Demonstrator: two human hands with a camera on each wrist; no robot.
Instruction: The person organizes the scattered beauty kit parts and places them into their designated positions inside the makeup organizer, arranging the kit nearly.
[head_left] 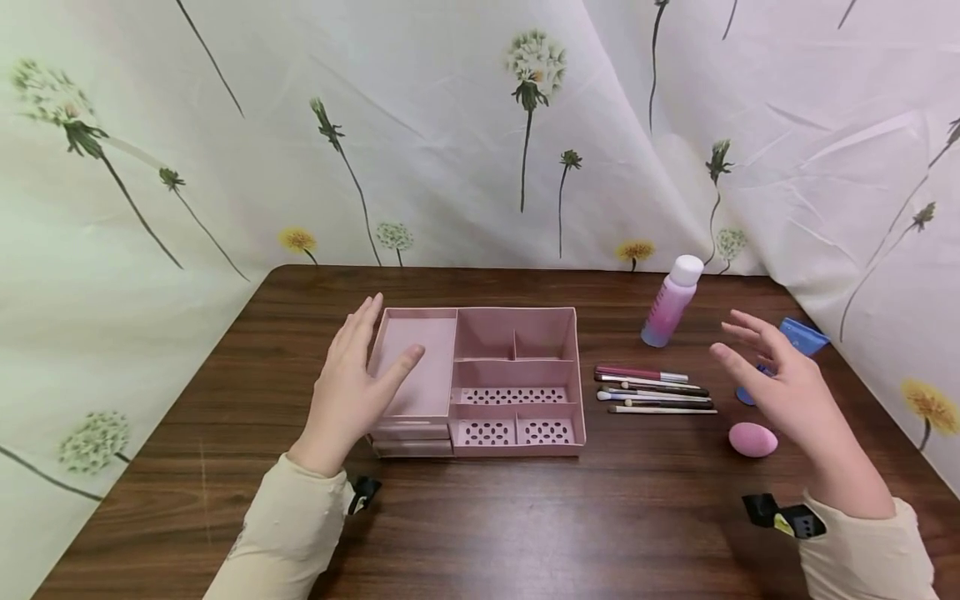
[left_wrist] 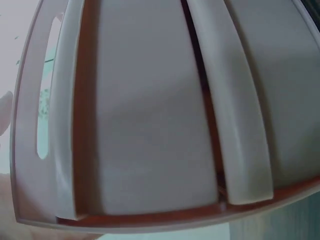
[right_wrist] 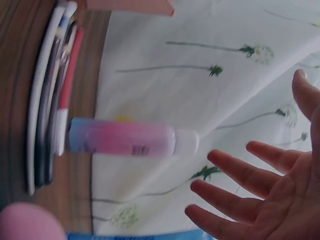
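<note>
- Nearest me, at the bottom of the head view, I see two pale sleeves, each with a black fitting at the wrist.
- My left hand is released, fingers straight and thumb spread, at the left side of the pink organizer; I cannot tell whether it touches.
- My right hand is also released, fingers apart and slightly bent, raised above the right part of the brown table.
- The pink egg-shaped sponge lies on the table, near that hand.
- The organizer stands left of the brushes, its divided compartments to the right of a flat top; two stacked drawer fronts fill my left wrist view.
- Slim brushes lie in a loose bundle just beside the organizer, a red-handled one farthest back.
- The blue tube lies partly hidden behind my right hand.
- Beyond the brushes, the pink-and-blue bottle stands upright under its white cap.
- Farthest off hangs a white cloth printed with dandelions.
</note>
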